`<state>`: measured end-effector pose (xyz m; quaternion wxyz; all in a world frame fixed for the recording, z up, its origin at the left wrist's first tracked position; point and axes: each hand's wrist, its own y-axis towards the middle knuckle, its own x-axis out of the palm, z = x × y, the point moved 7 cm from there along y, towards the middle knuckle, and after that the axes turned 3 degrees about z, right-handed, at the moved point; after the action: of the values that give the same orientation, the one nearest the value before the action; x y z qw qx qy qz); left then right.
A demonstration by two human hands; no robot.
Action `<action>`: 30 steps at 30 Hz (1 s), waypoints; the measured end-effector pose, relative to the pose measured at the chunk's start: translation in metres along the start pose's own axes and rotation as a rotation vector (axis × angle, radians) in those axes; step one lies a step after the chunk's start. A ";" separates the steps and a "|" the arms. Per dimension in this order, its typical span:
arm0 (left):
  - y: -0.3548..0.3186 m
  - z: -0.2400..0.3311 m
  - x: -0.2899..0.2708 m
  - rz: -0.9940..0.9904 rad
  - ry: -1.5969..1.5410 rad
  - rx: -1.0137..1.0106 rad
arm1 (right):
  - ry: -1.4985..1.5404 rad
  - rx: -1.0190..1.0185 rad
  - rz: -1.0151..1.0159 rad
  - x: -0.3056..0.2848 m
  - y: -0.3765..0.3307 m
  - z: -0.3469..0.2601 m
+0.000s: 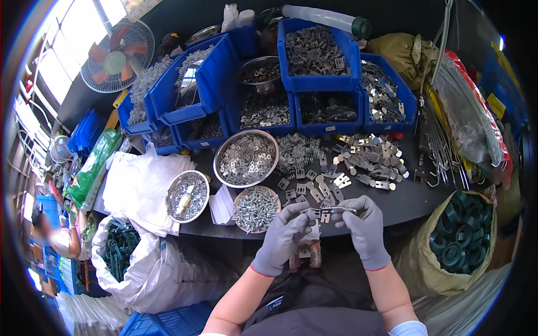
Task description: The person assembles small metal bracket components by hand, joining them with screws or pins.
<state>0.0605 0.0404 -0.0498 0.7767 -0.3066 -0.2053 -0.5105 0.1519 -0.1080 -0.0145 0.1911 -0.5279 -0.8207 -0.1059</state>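
Observation:
Over the table's front edge, my left hand (284,235) and my right hand (365,228), both in grey gloves, hold a small metal bracket assembly (327,213) between them. Left fingertips pinch one end; the right thumb and fingers close on the other. Its finer details are too small to make out. Just beyond lie loose flat metal clips (322,189) and a pile of shiny metal plates (372,159). To the left of my left hand stands a round tub of screws (256,228), with a steel bowl of washers (215,168) behind it.
Stacked blue bins (330,131) of metal parts line the back. At left are a smaller bowl (172,215), white plastic bags (140,173) and a white sack (174,274). A sack of green rings (414,263) and hooked metal rods (445,151) stand right. Someone works at far left.

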 end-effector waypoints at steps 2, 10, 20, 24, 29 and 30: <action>-0.001 -0.005 0.003 0.020 -0.002 -0.019 | 0.081 0.037 -0.007 0.006 -0.006 0.004; -0.016 0.010 0.010 0.085 0.403 0.177 | -0.226 -0.026 -0.079 0.000 -0.015 -0.003; -0.033 -0.003 0.045 -0.205 0.472 -0.151 | -0.167 0.146 -0.422 -0.020 -0.038 0.002; -0.011 0.023 0.073 -0.306 0.968 0.117 | -0.192 0.299 -0.107 -0.031 -0.025 0.010; 0.036 0.060 0.071 -0.084 1.865 0.699 | -0.404 -0.082 0.293 -0.091 0.045 -0.021; 0.045 0.060 0.073 -0.088 1.868 0.703 | -0.469 -0.137 0.422 -0.113 0.061 -0.025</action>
<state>0.1304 0.0456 0.0279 0.6537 0.4729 0.3369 -0.4854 0.2545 -0.1851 -0.0416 -0.0218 -0.7080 -0.7058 0.0055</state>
